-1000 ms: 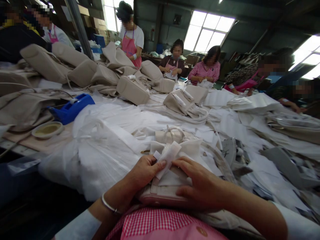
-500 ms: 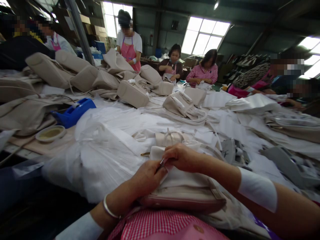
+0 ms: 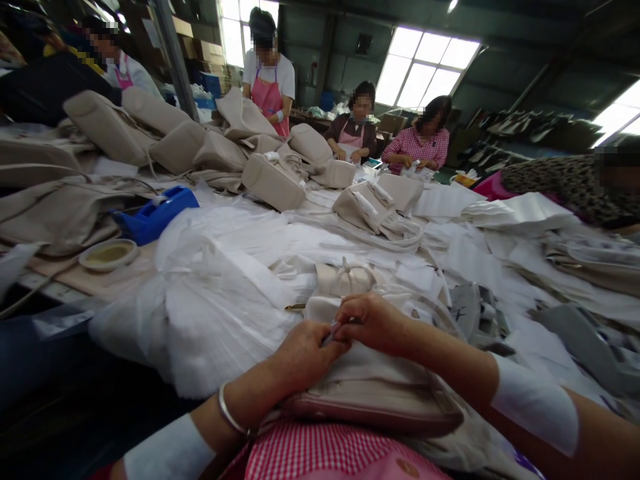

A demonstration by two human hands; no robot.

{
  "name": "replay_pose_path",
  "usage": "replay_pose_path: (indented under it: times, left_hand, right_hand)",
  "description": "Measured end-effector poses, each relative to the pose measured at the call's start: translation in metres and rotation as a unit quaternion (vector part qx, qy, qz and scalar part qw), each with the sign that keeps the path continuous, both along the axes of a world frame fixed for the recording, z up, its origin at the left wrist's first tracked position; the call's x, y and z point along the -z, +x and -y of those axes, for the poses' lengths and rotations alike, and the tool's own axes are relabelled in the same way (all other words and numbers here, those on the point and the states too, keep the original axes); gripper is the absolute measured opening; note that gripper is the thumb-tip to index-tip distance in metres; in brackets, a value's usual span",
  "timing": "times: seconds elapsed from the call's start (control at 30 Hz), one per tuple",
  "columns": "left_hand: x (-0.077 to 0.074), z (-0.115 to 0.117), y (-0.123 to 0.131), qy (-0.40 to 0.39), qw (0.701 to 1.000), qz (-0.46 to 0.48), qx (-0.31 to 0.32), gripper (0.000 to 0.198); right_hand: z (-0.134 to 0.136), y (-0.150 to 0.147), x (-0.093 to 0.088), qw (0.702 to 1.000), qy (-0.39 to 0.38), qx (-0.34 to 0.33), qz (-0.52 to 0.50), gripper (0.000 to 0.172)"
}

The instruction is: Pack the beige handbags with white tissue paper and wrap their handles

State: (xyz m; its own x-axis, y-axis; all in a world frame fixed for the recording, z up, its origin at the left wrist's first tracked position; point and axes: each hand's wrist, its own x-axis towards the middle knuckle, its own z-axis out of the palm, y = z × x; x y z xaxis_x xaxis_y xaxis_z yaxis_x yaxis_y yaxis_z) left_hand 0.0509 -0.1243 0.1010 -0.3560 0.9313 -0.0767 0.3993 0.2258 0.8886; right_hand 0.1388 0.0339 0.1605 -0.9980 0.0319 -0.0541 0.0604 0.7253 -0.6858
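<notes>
A beige handbag lies on its side against my apron, with white padding on its upper side. Above it, my left hand is closed, thumb and fingers pinching a small shiny piece with a pale wrap, whose kind I cannot make out. My right hand is closed on the same piece from the other side, its fingertips meeting the left ones. Just beyond them lies a thin gold-coloured metal piece, partly beside white padding. A beige strap is looped behind my hands.
A clear bag of white sheets bulges at the left. Behind it stand a blue tape dispenser and a round dish. Grey dispensers sit at the right. Several beige bags are piled farther back, where people work.
The view has shifted a little. My right fingers have closed in over the small piece, and less of its metal shows. The person at the far right has leaned lower.
</notes>
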Motion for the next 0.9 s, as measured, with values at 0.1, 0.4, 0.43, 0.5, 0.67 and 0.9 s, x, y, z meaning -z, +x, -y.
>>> replay_pose_path:
  times: [0.1,0.4,0.43,0.5,0.67,0.9]
  left_hand:
    - [0.001,0.0,0.001,-0.004,1.0,-0.005,-0.006,0.036]
    - [0.002,0.001,0.002,-0.023,0.999,-0.039,-0.002,0.03]
    - [0.002,0.001,0.002,-0.016,0.999,-0.033,0.002,0.027]
    - [0.0,0.001,0.003,-0.001,1.0,-0.022,0.006,0.024]
    - [-0.002,0.001,0.003,0.002,1.0,-0.011,0.015,0.028]
    - [0.001,-0.004,0.001,-0.034,0.999,0.001,0.002,0.032]
  right_hand:
    - [-0.003,-0.002,-0.01,0.998,0.006,-0.034,0.046,0.013]
    - [0.002,-0.017,-0.014,0.988,0.057,0.018,0.142,0.002]
    - [0.002,-0.018,-0.014,0.987,0.063,0.016,0.147,0.002]
    - [0.002,-0.02,-0.014,0.986,0.077,0.012,0.147,0.006]
    - [-0.001,-0.015,-0.013,0.99,0.071,0.002,0.12,0.01]
    - [-0.002,-0.019,-0.013,0.98,0.093,-0.059,0.168,0.013]
